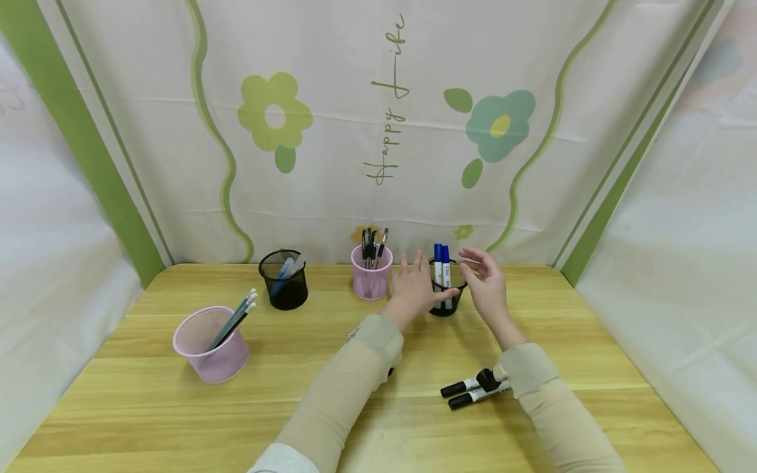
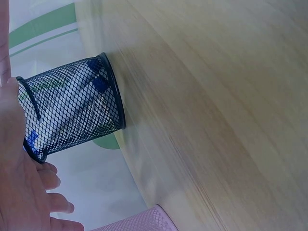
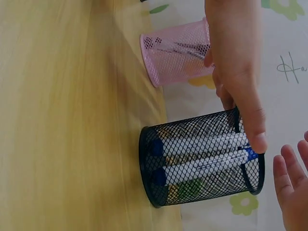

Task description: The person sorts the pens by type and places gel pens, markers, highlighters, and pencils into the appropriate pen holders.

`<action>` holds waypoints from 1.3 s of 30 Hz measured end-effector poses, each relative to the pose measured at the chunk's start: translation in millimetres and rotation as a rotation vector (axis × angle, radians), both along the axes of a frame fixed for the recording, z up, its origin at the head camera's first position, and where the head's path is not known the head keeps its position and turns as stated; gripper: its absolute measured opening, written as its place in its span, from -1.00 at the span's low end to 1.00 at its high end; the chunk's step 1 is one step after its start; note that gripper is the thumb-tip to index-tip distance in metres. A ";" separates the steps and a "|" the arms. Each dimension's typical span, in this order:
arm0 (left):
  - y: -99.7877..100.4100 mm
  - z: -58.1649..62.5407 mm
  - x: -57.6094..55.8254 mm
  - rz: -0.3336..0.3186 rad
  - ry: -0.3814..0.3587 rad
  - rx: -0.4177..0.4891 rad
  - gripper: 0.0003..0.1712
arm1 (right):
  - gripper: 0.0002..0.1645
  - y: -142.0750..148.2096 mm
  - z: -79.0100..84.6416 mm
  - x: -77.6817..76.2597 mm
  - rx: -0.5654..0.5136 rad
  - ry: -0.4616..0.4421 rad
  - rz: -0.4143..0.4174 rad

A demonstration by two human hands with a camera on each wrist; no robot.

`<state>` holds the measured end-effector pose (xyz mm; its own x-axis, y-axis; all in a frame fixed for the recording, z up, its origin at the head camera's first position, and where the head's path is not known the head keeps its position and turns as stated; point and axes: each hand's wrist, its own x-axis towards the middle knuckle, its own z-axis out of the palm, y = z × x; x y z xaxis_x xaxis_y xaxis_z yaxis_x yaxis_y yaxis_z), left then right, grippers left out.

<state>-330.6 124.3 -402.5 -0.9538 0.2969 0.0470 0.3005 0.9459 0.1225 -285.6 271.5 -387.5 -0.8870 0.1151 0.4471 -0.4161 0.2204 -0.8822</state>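
A black mesh pen cup (image 1: 445,303) stands upright at the back right, with blue-capped markers (image 3: 207,166) inside it. My left hand (image 1: 412,289) is at the cup's left, fingers spread and straight; its thumb lies at the rim, as the right wrist view shows. On the cup's other side is my right hand (image 1: 486,286), fingers loosely bent and nothing held; a gap separates it from the rim in the right wrist view. Two black-capped markers (image 1: 467,399) lie on the table near my right sleeve.
Left of my left hand stands a pink mesh cup (image 1: 370,289) with black pens. Farther left are a black mesh cup (image 1: 288,295) holding bluish items and a pink cup (image 1: 220,368) with white-tipped pens. A printed curtain (image 1: 355,79) hangs behind the wooden table (image 1: 296,407).
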 end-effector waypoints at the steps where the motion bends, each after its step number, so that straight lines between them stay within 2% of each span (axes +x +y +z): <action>1: -0.1 -0.2 -0.2 -0.001 0.000 0.001 0.34 | -0.56 1.2 -2.1 -1.6 0.000 0.005 0.006; 4: 0.1 -0.6 -0.5 0.002 -0.002 0.009 0.35 | -0.57 3.1 -4.6 -3.3 0.007 0.033 0.027; 13: 0.5 -2.3 -1.1 0.003 -0.001 0.016 0.35 | -0.60 3.9 1.9 5.2 0.053 0.059 0.057; 30: 0.5 -1.7 -1.3 -0.009 -0.012 0.009 0.34 | -0.68 14.0 -1.0 22.2 0.246 0.121 0.166; 39: -0.7 -0.3 0.3 -0.009 -0.005 0.009 0.33 | -0.66 25.9 -2.9 33.3 0.461 0.192 0.166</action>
<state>-330.4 123.6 -402.8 -0.9511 0.3055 0.0450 0.3088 0.9419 0.1321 -252.3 297.4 -390.4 -0.7736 -0.2674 0.5745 -0.6232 0.4851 -0.6135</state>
